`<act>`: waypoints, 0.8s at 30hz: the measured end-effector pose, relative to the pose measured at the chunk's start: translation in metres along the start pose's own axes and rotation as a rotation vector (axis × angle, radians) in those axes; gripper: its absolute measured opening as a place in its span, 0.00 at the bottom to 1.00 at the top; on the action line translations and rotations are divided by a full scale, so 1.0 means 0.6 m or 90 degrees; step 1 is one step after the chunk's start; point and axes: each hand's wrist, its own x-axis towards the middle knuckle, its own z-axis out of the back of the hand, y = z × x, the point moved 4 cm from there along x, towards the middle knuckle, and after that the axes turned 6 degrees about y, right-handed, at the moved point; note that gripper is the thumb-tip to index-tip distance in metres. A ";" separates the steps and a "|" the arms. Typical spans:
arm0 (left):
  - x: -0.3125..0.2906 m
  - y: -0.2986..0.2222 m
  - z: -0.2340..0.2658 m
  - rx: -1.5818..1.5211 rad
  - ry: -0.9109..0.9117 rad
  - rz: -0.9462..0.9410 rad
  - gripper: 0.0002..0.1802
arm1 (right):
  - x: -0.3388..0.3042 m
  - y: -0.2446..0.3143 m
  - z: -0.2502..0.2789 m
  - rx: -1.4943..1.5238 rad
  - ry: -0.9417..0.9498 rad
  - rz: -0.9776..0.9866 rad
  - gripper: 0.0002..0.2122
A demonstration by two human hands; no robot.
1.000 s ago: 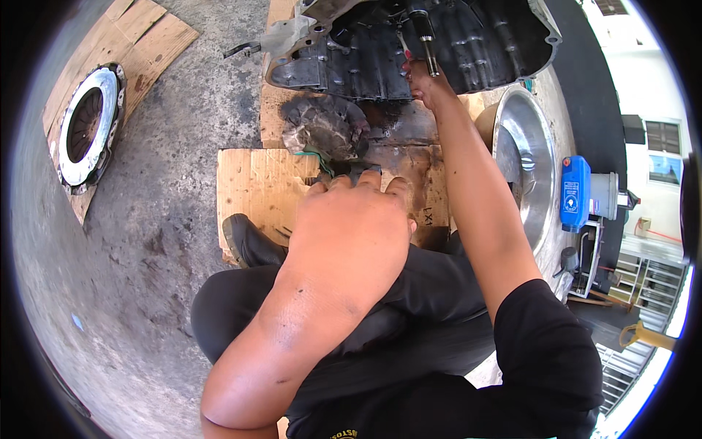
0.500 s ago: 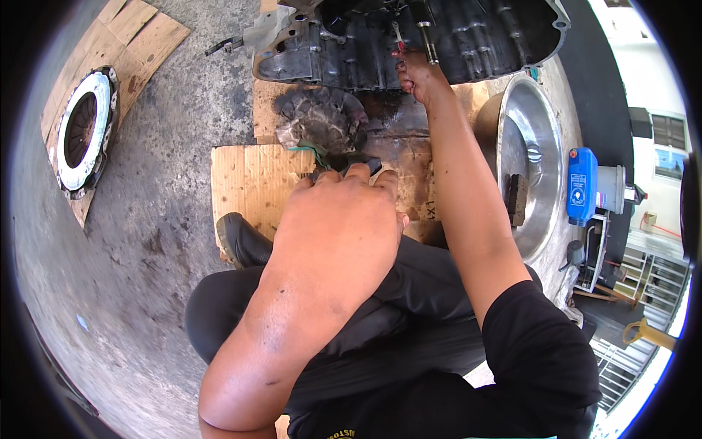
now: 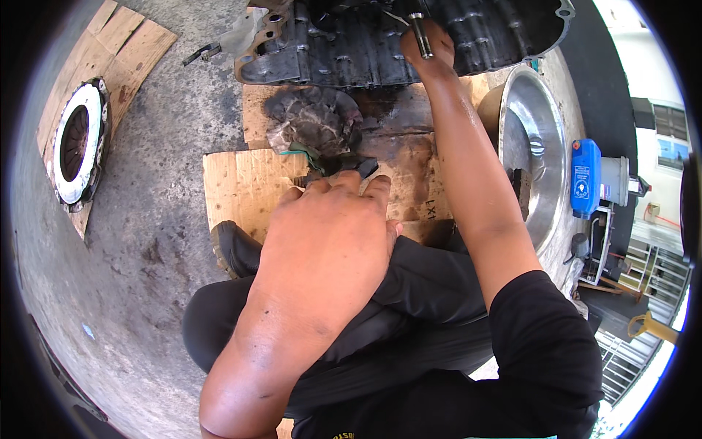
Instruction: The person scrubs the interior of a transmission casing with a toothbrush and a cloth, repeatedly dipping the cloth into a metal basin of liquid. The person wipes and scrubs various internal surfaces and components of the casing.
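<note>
My right hand (image 3: 430, 48) reaches into the dark, oily metal gearbox housing (image 3: 344, 66) at the top. Its fingers are closed, mostly hidden behind the wrist and a splined metal shaft (image 3: 422, 36). A thin silver metal tool (image 3: 395, 16) sticks out past the hand; its handle is hidden. My left hand (image 3: 325, 234) hovers low over my bent legs, back upward and fingers apart, with no held thing showing; the fingertips are partly out of sight. Just beyond it lie a dirty grey crumpled rag (image 3: 314, 121) and a small dark cloth (image 3: 355, 164).
Cardboard (image 3: 241, 179) covers part of the stained concrete floor (image 3: 161, 219). A round metal basin (image 3: 541, 197) holding a dark block (image 3: 521, 192) stands to the right, with a blue bottle (image 3: 585, 179) beyond. A clutch pressure plate (image 3: 89, 146) rests on cardboard at left.
My right hand has moved up, deeper into the housing, behind the shaft. The tool's red part is now hidden. My left hand keeps nearly the same pose; the view has shifted slightly.
</note>
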 end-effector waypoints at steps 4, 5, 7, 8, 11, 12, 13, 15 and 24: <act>-0.003 -0.002 -0.001 0.012 -0.005 -0.006 0.24 | 0.001 0.010 0.014 0.018 -0.003 -0.014 0.10; -0.003 -0.005 -0.001 0.022 -0.003 -0.013 0.24 | 0.005 0.008 0.014 0.028 -0.004 -0.030 0.10; 0.001 -0.008 -0.001 0.008 0.003 -0.015 0.24 | 0.013 0.009 0.014 0.041 0.000 -0.044 0.09; 0.001 -0.009 -0.001 0.004 0.004 -0.014 0.24 | 0.014 0.010 0.014 0.046 0.006 -0.044 0.09; 0.005 -0.012 -0.001 0.010 0.009 -0.008 0.24 | 0.011 0.016 0.018 0.025 0.005 -0.013 0.09; 0.006 -0.012 -0.002 0.012 0.014 -0.006 0.24 | 0.007 0.017 0.020 0.011 0.003 0.003 0.09; 0.007 -0.012 -0.004 0.014 0.019 -0.004 0.24 | -0.001 0.014 0.024 -0.012 -0.002 0.031 0.09; 0.010 -0.013 -0.007 0.017 0.024 -0.001 0.24 | -0.004 -0.001 0.027 -0.042 -0.001 0.017 0.09; 0.026 -0.016 -0.019 0.010 0.037 0.007 0.24 | 0.044 -0.099 -0.048 0.002 0.293 -0.121 0.13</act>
